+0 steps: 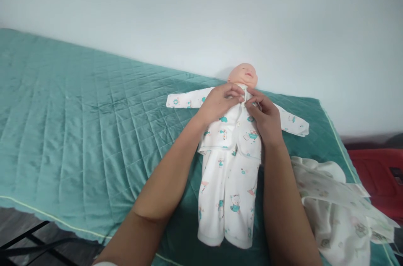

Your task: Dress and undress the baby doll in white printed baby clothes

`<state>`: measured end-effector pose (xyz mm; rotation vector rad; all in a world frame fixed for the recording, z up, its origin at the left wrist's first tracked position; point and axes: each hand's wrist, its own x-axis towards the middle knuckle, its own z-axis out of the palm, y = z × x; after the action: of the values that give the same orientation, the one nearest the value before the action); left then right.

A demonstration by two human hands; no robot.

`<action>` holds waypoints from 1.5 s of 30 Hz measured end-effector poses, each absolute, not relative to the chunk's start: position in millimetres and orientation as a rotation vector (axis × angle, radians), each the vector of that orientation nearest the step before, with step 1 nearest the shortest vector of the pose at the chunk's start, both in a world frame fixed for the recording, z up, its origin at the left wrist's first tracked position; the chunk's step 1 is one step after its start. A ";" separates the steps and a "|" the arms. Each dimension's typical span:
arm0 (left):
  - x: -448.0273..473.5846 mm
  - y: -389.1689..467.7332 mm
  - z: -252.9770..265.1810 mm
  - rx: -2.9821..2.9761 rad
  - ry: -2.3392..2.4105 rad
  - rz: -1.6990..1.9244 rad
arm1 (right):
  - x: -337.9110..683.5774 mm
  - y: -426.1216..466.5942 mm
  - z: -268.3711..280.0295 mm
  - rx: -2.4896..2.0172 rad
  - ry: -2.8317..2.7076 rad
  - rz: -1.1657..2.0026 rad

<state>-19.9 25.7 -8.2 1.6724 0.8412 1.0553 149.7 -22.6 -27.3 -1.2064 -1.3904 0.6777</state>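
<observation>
A baby doll (243, 75) lies on its back, dressed in a white printed jacket (223, 129) and matching trousers (228, 199). Both sleeves stretch out sideways. At the jacket's collar, just below the doll's chin, my left hand (222, 100) pinches one front edge. Opposite it, my right hand (264, 113) pinches the other edge, the fingertips of both hands nearly meeting. A small button (238, 124) shows lower on the jacket front. Whether a button sits between my fingertips, I cannot tell.
Under the doll is a green quilted cover (94, 131) on a bed against a pale wall (157, 14). Crumpled white printed baby clothes (336, 211) lie at the right edge. Beyond that edge stands a red plastic object (374, 173). A black metal frame (28, 236) shows at lower left.
</observation>
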 end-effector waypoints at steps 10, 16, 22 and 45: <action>-30.1 22.8 -1.7 1.629 0.728 0.936 | 152.2 -21.0 -29.5 -1.172 -1.368 0.721; -30.9 28.2 -7.7 1.674 0.684 0.944 | 154.0 -21.1 -29.8 -1.191 -1.386 0.718; -35.6 35.4 -13.8 1.899 0.668 0.983 | 153.9 -21.8 -28.8 -1.215 -1.374 0.680; -13.6 22.4 -9.2 1.855 0.891 1.049 | 143.8 -26.6 -23.1 -1.291 -1.310 0.536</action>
<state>-13.6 22.4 -9.2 1.8551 0.8912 1.0489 143.8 -26.6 -23.1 -1.2909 -1.3102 0.5357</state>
